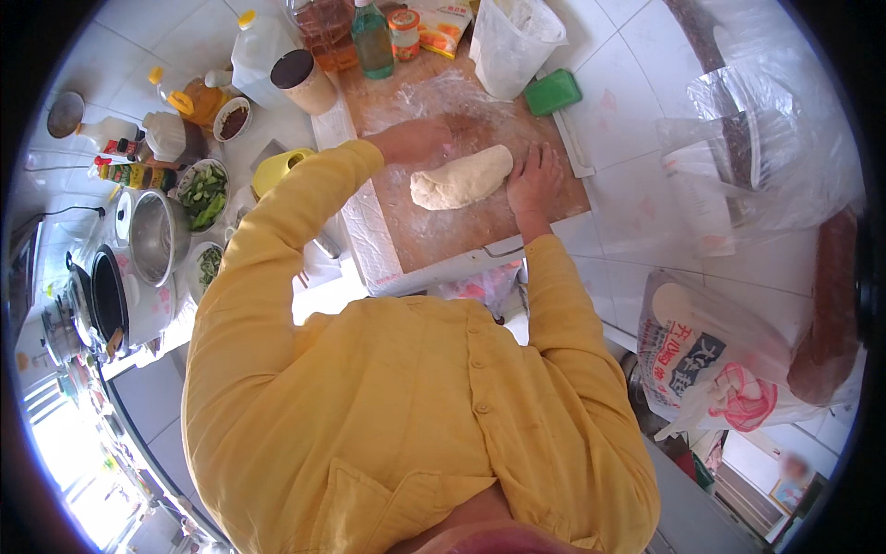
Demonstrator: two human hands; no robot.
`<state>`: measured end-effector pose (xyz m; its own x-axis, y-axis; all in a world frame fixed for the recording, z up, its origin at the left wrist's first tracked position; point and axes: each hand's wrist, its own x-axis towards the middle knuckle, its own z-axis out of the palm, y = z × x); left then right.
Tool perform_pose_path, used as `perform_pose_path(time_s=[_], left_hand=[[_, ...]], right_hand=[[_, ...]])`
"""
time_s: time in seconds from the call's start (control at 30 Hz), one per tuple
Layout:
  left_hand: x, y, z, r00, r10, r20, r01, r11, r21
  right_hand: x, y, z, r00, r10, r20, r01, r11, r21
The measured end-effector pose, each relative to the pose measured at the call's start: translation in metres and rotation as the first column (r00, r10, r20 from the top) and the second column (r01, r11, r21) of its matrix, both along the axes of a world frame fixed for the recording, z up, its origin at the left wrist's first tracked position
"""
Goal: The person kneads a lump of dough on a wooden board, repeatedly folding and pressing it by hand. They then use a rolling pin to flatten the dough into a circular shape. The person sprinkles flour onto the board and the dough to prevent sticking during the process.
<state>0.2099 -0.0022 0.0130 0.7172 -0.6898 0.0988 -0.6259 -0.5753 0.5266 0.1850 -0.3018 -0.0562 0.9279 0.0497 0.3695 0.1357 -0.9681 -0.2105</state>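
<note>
A thick, pale log of dough (462,179) lies slantwise on a floured wooden board (422,242). Flat at its right end rests my right hand (536,180), fingers slightly apart, the thumb side close against or touching the dough. My left hand (419,140) is over the board just beyond the dough's left half. Motion blurs its fingers, so whether they hold anything is unclear. Loose flour and a crumpled clear plastic film (443,93) cover the far part of the board.
Behind the board stand a green bottle (374,43), a lidded jar (405,34), a plastic flour container (513,48) and a green box (553,93). Leftward are a brown-lidded canister (304,82), a yellow container (277,170), a bowl of cut green vegetables (203,194) and a metal bowl (158,239). Plastic bags (692,346) hang at right.
</note>
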Motion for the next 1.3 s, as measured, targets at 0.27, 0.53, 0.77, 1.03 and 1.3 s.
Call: perform_pose_path(time_s=[0.27,0.53,0.77,1.03,1.3], left_hand=[[-0.002,0.002,-0.013,1.000,0.000,-0.008,0.000,1.000,-0.009],[-0.003,0.012,-0.028,0.996,0.084,0.033,-0.080,0.992,-0.099],[0.007,0.008,-0.035,0.984,0.172,0.047,-0.171,0.985,-0.034],[0.006,-0.001,-0.026,0.994,0.089,-0.065,-0.090,0.996,0.000],[0.007,-0.012,-0.036,0.999,-0.015,-0.047,0.016,1.000,0.018]], right_hand=[[-0.002,0.000,0.001,1.000,0.021,0.017,-0.021,1.000,0.012],[-0.001,0.003,0.005,1.000,0.017,0.017,-0.017,1.000,0.011],[0.000,0.002,0.006,1.000,0.026,0.005,-0.027,1.000,0.014],[-0.002,0.001,0.003,1.000,0.021,0.004,-0.022,1.000,0.018],[-0.003,0.000,0.002,0.999,0.026,0.030,-0.026,0.999,0.018]])
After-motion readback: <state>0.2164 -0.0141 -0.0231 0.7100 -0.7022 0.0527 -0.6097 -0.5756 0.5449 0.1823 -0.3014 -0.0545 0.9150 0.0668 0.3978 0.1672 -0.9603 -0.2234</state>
